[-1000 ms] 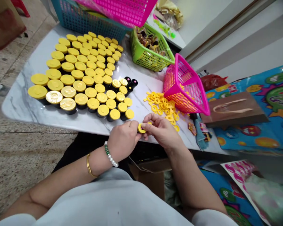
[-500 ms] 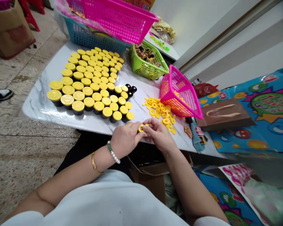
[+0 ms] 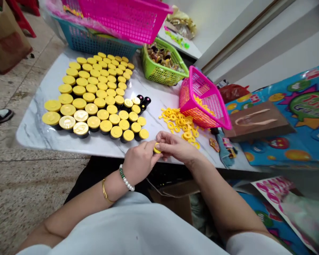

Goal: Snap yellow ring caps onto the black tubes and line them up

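Note:
My left hand, with a beaded bracelet at the wrist, is closed round a small piece with a round yellow top. The thumb and fingers of my right hand press on that yellow top from the right. My fingers hide the lower part of the piece. Just beyond my hands, on the white marbled table, stand rows of black pieces with yellow round tops. A few black pieces without yellow tops stand at the rows' right end. Loose yellow rings lie in a pile beyond my right hand.
A tipped pink basket holds more yellow rings. Behind it is a green basket of brown and dark pieces. Pink and blue baskets are stacked at the back. Beside the right edge lies a brown box.
My right thumb has moved onto the yellow top, and the pink-and-dark centre seen before no longer shows. My view has shifted slightly, so the rows appear further left.

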`<state>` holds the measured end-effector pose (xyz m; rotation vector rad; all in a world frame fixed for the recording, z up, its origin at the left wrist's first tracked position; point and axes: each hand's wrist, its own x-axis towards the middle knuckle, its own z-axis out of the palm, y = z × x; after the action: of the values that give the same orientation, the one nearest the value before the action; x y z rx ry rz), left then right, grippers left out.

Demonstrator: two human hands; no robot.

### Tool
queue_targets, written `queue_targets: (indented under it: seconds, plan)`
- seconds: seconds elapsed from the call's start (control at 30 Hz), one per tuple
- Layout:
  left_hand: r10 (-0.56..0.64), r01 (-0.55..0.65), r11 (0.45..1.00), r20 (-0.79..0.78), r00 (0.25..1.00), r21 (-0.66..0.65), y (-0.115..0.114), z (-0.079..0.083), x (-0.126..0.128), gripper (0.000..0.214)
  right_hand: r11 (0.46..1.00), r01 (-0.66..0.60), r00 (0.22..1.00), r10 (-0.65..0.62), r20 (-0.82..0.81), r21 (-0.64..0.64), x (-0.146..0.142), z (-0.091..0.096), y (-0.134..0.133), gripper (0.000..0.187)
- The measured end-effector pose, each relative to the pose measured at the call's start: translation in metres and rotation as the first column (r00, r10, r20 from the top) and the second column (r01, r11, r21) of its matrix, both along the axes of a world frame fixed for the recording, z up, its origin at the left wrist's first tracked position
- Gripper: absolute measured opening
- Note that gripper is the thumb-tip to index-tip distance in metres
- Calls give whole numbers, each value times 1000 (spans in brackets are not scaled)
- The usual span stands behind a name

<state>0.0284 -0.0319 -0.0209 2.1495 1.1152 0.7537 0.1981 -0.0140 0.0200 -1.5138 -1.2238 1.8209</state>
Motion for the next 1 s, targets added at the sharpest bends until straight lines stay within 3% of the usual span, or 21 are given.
queue_targets:
  seconds: [0.17,0.3,0.43,0.5,0.57,0.67,0.77,0.83,0.9,1.0]
  plan:
    - [48,-48,999,50,998,-3,1,-5,-1,38,999,14,995,-18,99,40,-12,7,-19,39]
    - [59,-65,996,117,991,53,2,-10,-5,64,987,127,981,-140,137,97,-17,6,-16,32]
    - [118,-142,983,192,974,118,-2,-13,-4,52,940,252,942,-293,166,230,-21,-2,1,27]
    - [140,-171,977,227,964,124,-4,-13,-3,37,936,169,944,-244,223,310,-20,-7,14,25]
    - [135,-172,973,221,966,156,-4,-13,-2,17,894,-2,903,-191,385,448,-16,-8,32,26]
    - [112,-149,961,163,980,234,-3,-13,-1,13,750,-133,779,-325,537,648,-5,-1,68,22]
    - [97,-134,952,145,985,277,-3,-14,-2,14,653,-164,754,-400,521,739,-1,8,108,31]
    - [89,-130,948,151,984,291,-3,-13,-2,8,628,-241,765,-346,543,740,-4,10,131,41]
    - [74,-114,951,144,987,289,-3,-12,-3,8,623,-308,769,-282,574,719,-8,10,145,40]
    - [46,-64,959,73,996,277,-3,-9,-3,16,628,-340,744,-276,608,700,-3,10,141,33]
